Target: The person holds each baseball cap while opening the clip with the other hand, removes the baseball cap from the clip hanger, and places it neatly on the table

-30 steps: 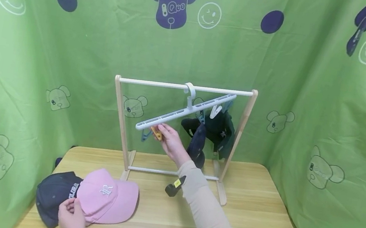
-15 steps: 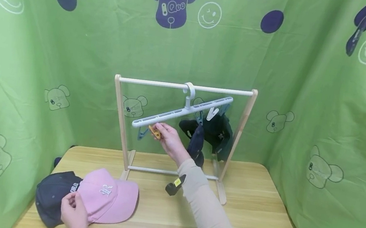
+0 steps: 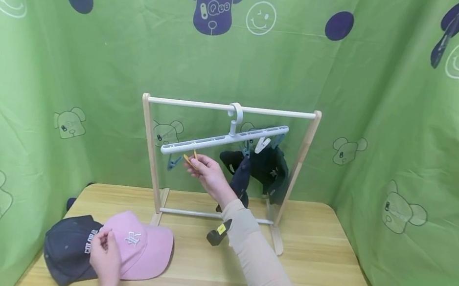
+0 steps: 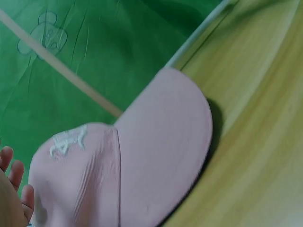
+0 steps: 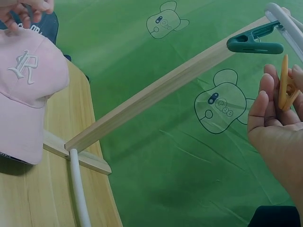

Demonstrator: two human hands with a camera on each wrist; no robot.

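Counter (image 3: 325, 276) carries the rack (image 3: 212, 106); its pale hanger (image 3: 207, 143) hangs less tilted than a moment ago, so I judge the downward pull eased. Left hand (image 3: 107, 254) has shifted rightward over the pink cap (image 3: 144, 251), fingers loosely bent, apparently holding nothing. Right hand (image 3: 210, 175) pinches the orange clip (image 5: 283, 90), now turned, just under the hanger.

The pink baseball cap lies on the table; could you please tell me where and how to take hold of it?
Probably by the brim, pinched thumb above and fingers below, coming from the right in the head view: it is thin and juts away from the navy baseball cap, while the left hand is near the crown.
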